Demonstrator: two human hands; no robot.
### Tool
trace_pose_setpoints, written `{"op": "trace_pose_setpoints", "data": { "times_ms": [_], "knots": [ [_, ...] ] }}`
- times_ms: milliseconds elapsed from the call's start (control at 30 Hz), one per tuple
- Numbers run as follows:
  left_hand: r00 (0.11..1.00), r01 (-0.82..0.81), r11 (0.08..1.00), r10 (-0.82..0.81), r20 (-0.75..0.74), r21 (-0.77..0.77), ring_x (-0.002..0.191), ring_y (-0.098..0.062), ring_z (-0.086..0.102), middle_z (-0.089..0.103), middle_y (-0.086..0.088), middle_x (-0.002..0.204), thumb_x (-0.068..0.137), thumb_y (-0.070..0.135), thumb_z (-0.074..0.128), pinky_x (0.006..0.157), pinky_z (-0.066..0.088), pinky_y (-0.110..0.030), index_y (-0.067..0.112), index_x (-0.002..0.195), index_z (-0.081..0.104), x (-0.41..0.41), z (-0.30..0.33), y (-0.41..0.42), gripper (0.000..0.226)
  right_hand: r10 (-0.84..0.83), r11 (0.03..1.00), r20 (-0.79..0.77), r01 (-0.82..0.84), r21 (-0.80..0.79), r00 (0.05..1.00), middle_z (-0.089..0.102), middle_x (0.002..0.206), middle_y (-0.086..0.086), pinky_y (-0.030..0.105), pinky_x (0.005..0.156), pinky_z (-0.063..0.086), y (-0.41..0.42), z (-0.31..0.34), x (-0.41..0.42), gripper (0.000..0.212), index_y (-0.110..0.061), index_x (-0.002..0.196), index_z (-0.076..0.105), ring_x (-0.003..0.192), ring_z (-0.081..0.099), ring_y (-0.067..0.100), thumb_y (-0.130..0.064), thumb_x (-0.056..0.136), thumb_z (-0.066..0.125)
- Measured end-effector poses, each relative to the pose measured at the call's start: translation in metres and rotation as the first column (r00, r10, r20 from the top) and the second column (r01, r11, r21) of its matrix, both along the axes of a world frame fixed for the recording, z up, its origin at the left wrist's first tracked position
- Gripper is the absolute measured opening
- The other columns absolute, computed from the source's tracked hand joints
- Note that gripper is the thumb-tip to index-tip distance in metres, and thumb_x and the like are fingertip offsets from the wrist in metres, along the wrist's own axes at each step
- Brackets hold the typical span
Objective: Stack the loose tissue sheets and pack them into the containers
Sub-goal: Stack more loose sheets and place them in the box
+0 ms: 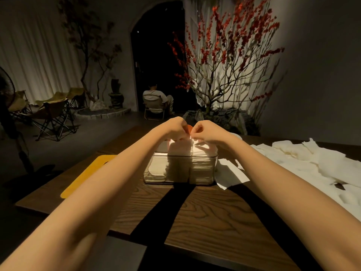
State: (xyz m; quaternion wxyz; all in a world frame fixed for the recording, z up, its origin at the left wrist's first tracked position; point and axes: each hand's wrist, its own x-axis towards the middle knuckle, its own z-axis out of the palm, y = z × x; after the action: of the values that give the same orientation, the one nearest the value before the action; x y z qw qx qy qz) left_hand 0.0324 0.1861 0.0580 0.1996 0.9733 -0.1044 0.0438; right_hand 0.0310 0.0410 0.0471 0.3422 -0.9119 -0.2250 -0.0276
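Head view shows both hands meeting above a clear container [179, 169] on the wooden table [205, 212]: the left hand [173, 127] and the right hand [207, 132] have their fingers curled down, pinching the top of a white tissue stack [181, 151] that stands in the container and rises above its rim. Loose tissue sheets [312, 163] lie spread on the table to the right, well apart from a yellow mat [88, 173] on the left.
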Motion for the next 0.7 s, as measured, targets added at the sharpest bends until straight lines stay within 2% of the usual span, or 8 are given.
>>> {"op": "trace_pose_setpoints", "data": {
  "times_ms": [67, 167, 300, 433, 567, 633, 700],
  "knots": [
    [0.999, 0.042, 0.999, -0.041, 0.016, -0.001, 0.087, -0.015, 0.055, 0.061, -0.006, 0.099, 0.089, 0.012, 0.065, 0.069, 0.044, -0.023, 0.005, 0.108, 0.067, -0.004, 0.000, -0.014, 0.019, -0.040, 0.999, -0.003, 0.040, -0.023, 0.999, 0.061, 0.084, 0.012, 0.034, 0.077, 0.054, -0.010, 0.003, -0.003, 0.016, -0.005, 0.078, 0.066, 0.077, 0.055, 0.018, -0.001, 0.089, 0.054],
    [0.997, 0.078, 0.997, -0.078, 0.030, -0.014, 0.086, -0.014, 0.053, 0.058, -0.003, 0.095, 0.089, 0.011, 0.066, 0.073, 0.041, -0.025, 0.006, 0.106, 0.067, -0.007, -0.001, -0.035, 0.018, -0.094, 0.994, -0.003, 0.094, -0.057, 0.996, 0.050, 0.078, 0.014, 0.028, 0.064, 0.041, -0.029, 0.004, -0.007, 0.018, 0.011, 0.089, 0.065, 0.072, 0.045, 0.021, 0.000, 0.088, 0.050],
    [0.992, 0.119, 0.993, -0.119, 0.053, -0.005, 0.088, -0.016, 0.054, 0.058, -0.003, 0.095, 0.088, 0.012, 0.067, 0.074, 0.040, -0.026, 0.007, 0.106, 0.067, -0.011, 0.000, -0.058, 0.019, -0.125, 0.987, -0.024, 0.122, -0.103, 0.992, 0.042, 0.072, 0.012, 0.022, 0.055, 0.032, -0.052, 0.003, -0.015, 0.017, -0.007, 0.077, 0.057, 0.069, 0.038, 0.020, 0.003, 0.086, 0.047],
    [0.984, 0.172, 0.985, -0.171, 0.055, -0.013, 0.088, -0.015, 0.053, 0.057, -0.002, 0.094, 0.089, 0.011, 0.065, 0.074, 0.039, -0.026, 0.007, 0.104, 0.067, -0.014, 0.000, -0.085, 0.016, -0.188, 0.976, -0.030, 0.183, -0.114, 0.982, 0.042, 0.067, 0.011, 0.015, 0.045, 0.033, -0.080, 0.001, -0.021, 0.019, -0.007, 0.075, 0.055, 0.060, 0.039, 0.017, 0.003, 0.088, 0.046],
    [0.974, 0.221, 0.975, -0.220, 0.048, -0.016, 0.087, -0.016, 0.053, 0.057, -0.003, 0.092, 0.089, 0.011, 0.065, 0.075, 0.040, -0.026, 0.008, 0.104, 0.067, -0.015, -0.004, -0.117, 0.016, -0.260, 0.953, -0.024, 0.253, -0.165, 0.965, 0.039, 0.068, 0.011, 0.023, 0.054, 0.029, -0.109, -0.002, -0.027, 0.020, -0.010, 0.074, 0.053, 0.064, 0.036, 0.018, 0.003, 0.088, 0.046],
    [0.969, 0.243, 0.970, -0.243, 0.038, -0.011, 0.087, -0.016, 0.053, 0.058, -0.003, 0.093, 0.089, 0.011, 0.065, 0.075, 0.041, -0.026, 0.009, 0.106, 0.067, -0.015, -0.007, -0.132, 0.017, -0.309, 0.938, -0.041, 0.297, -0.177, 0.950, 0.038, 0.073, 0.019, 0.026, 0.056, 0.029, -0.124, -0.005, -0.030, 0.020, -0.001, 0.074, 0.061, 0.065, 0.037, 0.018, 0.003, 0.088, 0.047],
    [0.964, 0.265, 0.964, -0.265, 0.020, 0.000, 0.088, -0.016, 0.054, 0.059, -0.003, 0.094, 0.090, 0.012, 0.064, 0.076, 0.042, -0.027, 0.009, 0.108, 0.068, -0.016, -0.011, -0.146, 0.019, -0.344, 0.933, -0.069, 0.332, -0.142, 0.937, 0.047, 0.081, 0.032, 0.030, 0.063, 0.037, -0.140, -0.009, -0.032, 0.022, 0.011, 0.081, 0.064, 0.072, 0.045, 0.022, 0.001, 0.090, 0.048]
  ]
}}
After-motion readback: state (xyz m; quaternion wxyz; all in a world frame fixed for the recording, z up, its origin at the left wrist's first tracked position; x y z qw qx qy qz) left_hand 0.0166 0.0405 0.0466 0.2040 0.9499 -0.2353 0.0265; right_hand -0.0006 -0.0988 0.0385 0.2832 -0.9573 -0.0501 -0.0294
